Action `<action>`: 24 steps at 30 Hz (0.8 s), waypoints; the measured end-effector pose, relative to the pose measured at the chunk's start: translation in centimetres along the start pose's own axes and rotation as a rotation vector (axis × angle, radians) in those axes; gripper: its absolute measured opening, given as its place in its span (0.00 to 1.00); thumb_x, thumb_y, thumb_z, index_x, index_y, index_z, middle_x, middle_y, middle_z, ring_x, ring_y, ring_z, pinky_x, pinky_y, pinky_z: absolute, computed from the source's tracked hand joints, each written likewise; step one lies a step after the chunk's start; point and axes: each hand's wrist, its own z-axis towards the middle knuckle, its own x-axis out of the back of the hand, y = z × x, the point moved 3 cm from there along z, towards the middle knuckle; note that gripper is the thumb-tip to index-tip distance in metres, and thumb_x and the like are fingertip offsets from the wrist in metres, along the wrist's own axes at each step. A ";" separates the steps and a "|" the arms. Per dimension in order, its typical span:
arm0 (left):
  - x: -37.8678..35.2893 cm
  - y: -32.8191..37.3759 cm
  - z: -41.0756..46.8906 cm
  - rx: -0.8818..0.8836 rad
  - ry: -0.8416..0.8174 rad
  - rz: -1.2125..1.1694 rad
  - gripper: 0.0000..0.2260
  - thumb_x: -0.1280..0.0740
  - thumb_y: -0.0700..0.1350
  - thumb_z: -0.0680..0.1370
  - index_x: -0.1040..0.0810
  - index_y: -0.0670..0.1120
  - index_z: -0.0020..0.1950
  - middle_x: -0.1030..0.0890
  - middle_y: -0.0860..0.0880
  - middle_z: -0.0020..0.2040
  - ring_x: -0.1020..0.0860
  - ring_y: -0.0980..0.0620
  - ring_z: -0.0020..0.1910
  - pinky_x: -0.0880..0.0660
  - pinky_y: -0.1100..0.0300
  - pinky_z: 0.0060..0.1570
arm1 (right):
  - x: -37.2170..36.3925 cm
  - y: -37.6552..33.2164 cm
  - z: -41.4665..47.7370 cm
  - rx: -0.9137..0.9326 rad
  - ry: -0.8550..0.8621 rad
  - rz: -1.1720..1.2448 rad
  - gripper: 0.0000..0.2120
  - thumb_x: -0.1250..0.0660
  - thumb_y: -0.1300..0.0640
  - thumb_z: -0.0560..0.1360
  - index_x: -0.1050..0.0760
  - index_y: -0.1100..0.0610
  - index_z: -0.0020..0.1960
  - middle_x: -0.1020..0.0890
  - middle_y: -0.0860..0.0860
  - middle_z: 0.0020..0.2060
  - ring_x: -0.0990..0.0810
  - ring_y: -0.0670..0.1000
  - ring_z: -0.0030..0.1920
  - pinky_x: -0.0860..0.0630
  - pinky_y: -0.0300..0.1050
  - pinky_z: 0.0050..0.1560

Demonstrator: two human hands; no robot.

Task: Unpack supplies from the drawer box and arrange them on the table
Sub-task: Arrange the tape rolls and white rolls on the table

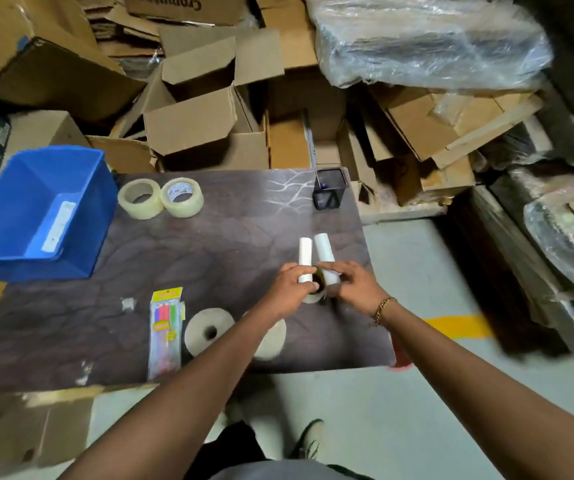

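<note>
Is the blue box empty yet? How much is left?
Mostly done. The tape rolls, the pen pack and the flat grey rolls already lie on the table. The left hand grips the left white roll, the right hand the right white roll. In the blue box only a white strip shows, maybe a label.

Blue drawer box (pixel 36 209) open at left, two white rolls (pixel 305 254) lying side by side

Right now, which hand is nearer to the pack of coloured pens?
Left. The left hand, gripping a white roll, is beyond and right of the pen pack; the right hand, gripping the other roll, lies farther to the right.
</note>
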 end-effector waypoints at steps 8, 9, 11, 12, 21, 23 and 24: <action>-7.1 -4.2 -4.4 0.124 -0.139 0.181 0.18 0.30 0.43 0.75 0.22 0.46 0.65 0.30 0.45 0.66 0.26 0.48 0.64 0.33 0.57 0.68 | -3.2 7.2 -6.5 -0.106 -0.019 0.100 0.24 0.28 0.65 0.66 0.21 0.54 0.62 0.21 0.52 0.58 0.26 0.50 0.61 0.32 0.38 0.62; -7.6 -4.8 -4.7 0.139 -0.159 0.209 0.18 0.31 0.44 0.75 0.22 0.47 0.66 0.30 0.46 0.66 0.26 0.49 0.64 0.33 0.58 0.67 | -3.6 7.8 -6.9 -0.131 -0.037 0.098 0.23 0.28 0.65 0.67 0.21 0.54 0.62 0.22 0.53 0.60 0.27 0.47 0.60 0.33 0.34 0.60; -8.4 -5.6 -5.1 0.164 -0.188 0.252 0.18 0.32 0.45 0.76 0.23 0.48 0.66 0.30 0.47 0.66 0.26 0.49 0.63 0.31 0.58 0.65 | -4.2 8.9 -7.2 -0.174 -0.069 0.074 0.24 0.28 0.65 0.68 0.21 0.53 0.62 0.23 0.53 0.62 0.28 0.45 0.59 0.34 0.33 0.59; -8.7 -5.8 -5.1 0.177 -0.197 0.266 0.17 0.32 0.46 0.76 0.22 0.49 0.65 0.30 0.47 0.65 0.26 0.49 0.63 0.30 0.57 0.65 | -4.5 9.3 -7.2 -0.193 -0.083 0.059 0.24 0.28 0.65 0.68 0.22 0.52 0.63 0.24 0.53 0.63 0.28 0.46 0.60 0.34 0.34 0.59; -9.6 -6.2 -4.0 0.185 -0.189 0.356 0.20 0.33 0.47 0.74 0.25 0.53 0.67 0.33 0.48 0.67 0.28 0.47 0.64 0.32 0.59 0.61 | -5.7 11.4 -5.9 -0.207 -0.120 -0.042 0.34 0.34 0.43 0.59 0.25 0.45 0.66 0.27 0.52 0.68 0.31 0.53 0.69 0.33 0.52 0.69; -9.6 -6.2 -4.0 0.170 -0.188 0.374 0.22 0.32 0.48 0.74 0.26 0.55 0.68 0.34 0.47 0.70 0.29 0.47 0.66 0.33 0.58 0.64 | -5.6 11.8 -6.0 -0.210 -0.122 -0.007 0.33 0.33 0.45 0.60 0.25 0.43 0.66 0.27 0.52 0.68 0.31 0.53 0.68 0.32 0.50 0.69; -9.5 -6.2 -4.1 0.165 -0.190 0.380 0.22 0.32 0.48 0.75 0.26 0.55 0.69 0.34 0.47 0.72 0.30 0.46 0.68 0.33 0.57 0.66 | -5.2 11.3 -6.3 -0.208 -0.120 -0.001 0.30 0.31 0.49 0.63 0.25 0.45 0.66 0.28 0.51 0.68 0.30 0.52 0.68 0.33 0.45 0.68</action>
